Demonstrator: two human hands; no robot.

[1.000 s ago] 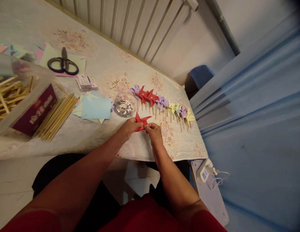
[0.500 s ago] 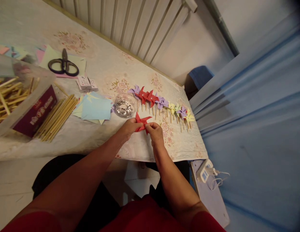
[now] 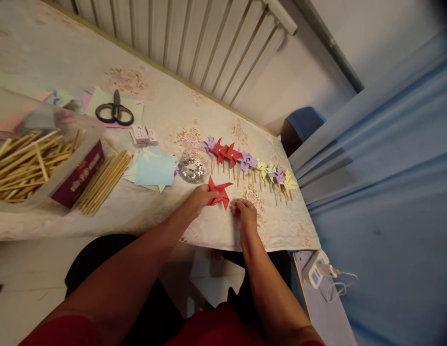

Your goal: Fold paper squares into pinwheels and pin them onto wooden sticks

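A red paper pinwheel [image 3: 220,193] with pointed, folded blades is pinched at its left side by my left hand [image 3: 201,198]. The thumb lies over the paper near its middle. My right hand [image 3: 245,210] is just right of the pinwheel, apart from it, with its fingers curled together. Whether anything small is between those fingertips I cannot make out. Behind my left hand stands a round clear container [image 3: 193,166] of small shiny metal pieces. A row of pinwheels on sticks, among them a red pinwheel [image 3: 220,151] and a purple pinwheel [image 3: 247,161], lies beyond my hands.
Light blue paper squares [image 3: 154,169] lie left of the container. Farther left are a bundle of thin sticks [image 3: 102,185], a plastic bin [image 3: 46,192] of sticks, black-handled scissors [image 3: 115,113] and small boxes [image 3: 142,135]. A power strip [image 3: 317,271] sits beyond the table's right end.
My right hand has come off the red pinwheel and moved a little to the right. My left hand still holds the pinwheel. The whole view has shifted slightly.
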